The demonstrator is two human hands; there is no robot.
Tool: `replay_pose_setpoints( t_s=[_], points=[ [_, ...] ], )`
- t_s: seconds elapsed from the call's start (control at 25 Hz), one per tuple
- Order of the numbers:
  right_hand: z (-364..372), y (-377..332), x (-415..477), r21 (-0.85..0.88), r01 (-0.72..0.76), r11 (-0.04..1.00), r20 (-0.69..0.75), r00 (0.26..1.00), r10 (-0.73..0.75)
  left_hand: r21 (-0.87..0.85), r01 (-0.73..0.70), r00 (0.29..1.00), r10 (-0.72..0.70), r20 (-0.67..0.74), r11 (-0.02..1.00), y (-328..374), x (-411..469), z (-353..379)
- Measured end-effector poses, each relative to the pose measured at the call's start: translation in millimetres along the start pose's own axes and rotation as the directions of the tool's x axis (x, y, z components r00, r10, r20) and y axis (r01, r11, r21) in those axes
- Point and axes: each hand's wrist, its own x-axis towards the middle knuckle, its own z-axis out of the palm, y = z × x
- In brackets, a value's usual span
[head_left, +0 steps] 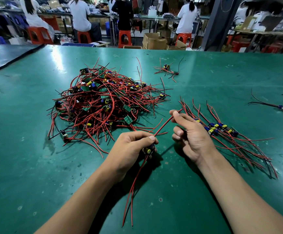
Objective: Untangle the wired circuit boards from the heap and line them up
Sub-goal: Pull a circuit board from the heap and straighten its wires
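One wired board point(149, 148) was gripped in the left hand point(131, 146), and its red lead point(164, 125) was pinched by the right hand point(193, 138). The lead ran far-right, across the lined-up row point(221, 130) just right of that hand.

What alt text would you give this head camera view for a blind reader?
A person's left hand grips a small circuit board while the right hand pinches its red wire over a green table. Tangled heap at left, lined-up row at right.
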Motion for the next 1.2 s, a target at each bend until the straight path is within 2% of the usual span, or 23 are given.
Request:
replay_pose_setpoints(
  t_s=[0.2, 0.36, 0.56, 0.72, 0.8, 0.84, 0.88, 0.92, 0.96, 1.0, 1.08, 1.2],
  points=[
    [3, 1, 0, 0.223, -0.087, 0.971, -0.010, 0.996, 0.092, 0.002, 0.012, 1.000, -0.012, 0.018, 1.000, 1, 0, 0],
    [2, -2, 0, 0.229, -0.128, 0.965, -0.035, 0.990, 0.140, 0.027, 0.006, 1.000, -0.006, 0.017, 1.000, 1, 0, 1],
    [0, -8, 2, 0.340, -0.183, 0.923, -0.037, 0.977, 0.208, 0.046, -0.011, 1.000, 0.010, 0.022, 0.999, 1, 0, 2],
    [-2, -13, 0, 0.472, -0.301, 0.829, 0.106, 0.953, 0.285, 0.018, -0.005, 1.000, 0.005, 0.015, 1.000, 0, 0, 2],
    [-3, -12, 1, 0.457, -0.302, 0.836, 0.101, 0.952, 0.289, 0.015, -0.009, 1.000, 0.009, 0.010, 1.000, 0, 0, 1],
    [-4, -9, 2, 0.379, -0.248, 0.892, 0.034, 0.967, 0.254, 0.013, -0.010, 1.000, 0.010, 0.006, 1.000, -1, 0, 0],
    [-5, -4, 5, 0.224, -0.142, 0.964, -0.064, 0.985, 0.160, 0.019, -0.010, 1.000, 0.010, 0.005, 1.000, -1, 1, 0],
    [-6, 1, 8, 0.009, -0.005, 1.000, -0.158, 0.987, 0.007, 0.033, -0.010, 1.000, 0.009, 0.007, 0.999, -1, 1, 0],
    [-7, 5, 10, -0.214, 0.127, 0.969, -0.206, 0.963, -0.172, 0.055, -0.011, 1.000, 0.010, 0.011, 0.998, -1, 1, 0],
    [-9, 8, 11, -0.394, 0.218, 0.893, -0.215, 0.923, -0.320, 0.073, -0.012, 1.000, 0.011, 0.015, 0.997, -1, 1, 0],
    [-14, 10, 12, -0.606, 0.329, 0.724, -0.167, 0.838, -0.520, 0.090, -0.013, 1.000, 0.012, 0.020, 0.996, -1, 1, 0],
    [-20, 11, 9, -0.824, 0.452, 0.342, 0.052, 0.661, -0.749, 0.126, -0.016, 1.000, 0.013, 0.022, 0.992, -1, 0, 0]
  ],
)
